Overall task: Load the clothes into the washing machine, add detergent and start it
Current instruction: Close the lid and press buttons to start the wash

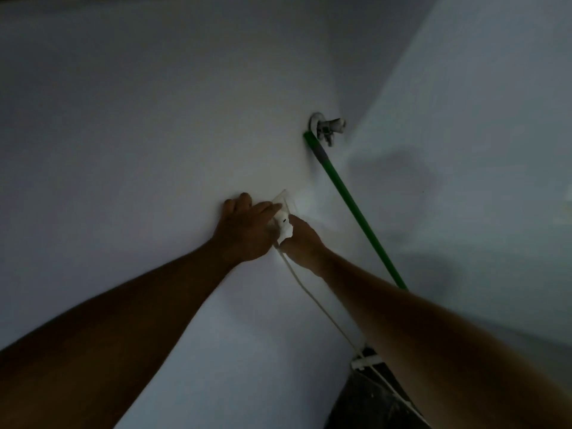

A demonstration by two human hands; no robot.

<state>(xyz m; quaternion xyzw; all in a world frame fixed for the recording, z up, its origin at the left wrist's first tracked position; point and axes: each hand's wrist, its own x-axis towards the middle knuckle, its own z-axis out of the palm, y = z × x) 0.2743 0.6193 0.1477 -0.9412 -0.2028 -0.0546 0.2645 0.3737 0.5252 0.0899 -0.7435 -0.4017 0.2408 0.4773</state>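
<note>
Centrally, both bare forearms reach up to a white wall (130, 125), where a white plug (284, 226) sits at a white socket plate (286, 202) fixed flat on the wall. The left hand (244, 230) lies against the wall just left of the plate, its fingers spread and fairly straight, the fingertips (272, 208) touching the plate's left edge and the plug's upper side; its grip curls round nothing. The right hand (301, 239) comes in from the lower right and its grip pinches the plug from below and from the right; how far the plug's pins have entered the socket cannot be told. A white cord (305, 292) leaves the plug's underside and runs down and to the right between the two forearms, ending near a white bracket-like edge (365, 363) above a dark gap at the bottom of the view. Up and to the right of the plate, well apart from both hands, a metal tap (328, 128) projects from the wall close to the corner where a second wall (479, 119) meets it. A green hose (356, 209) descends from the tap diagonally to the right, passing behind the right forearm. Wall left of and above the hands is bare. Neither clothes, detergent nor the washing machine's body can be made out in this view.
</note>
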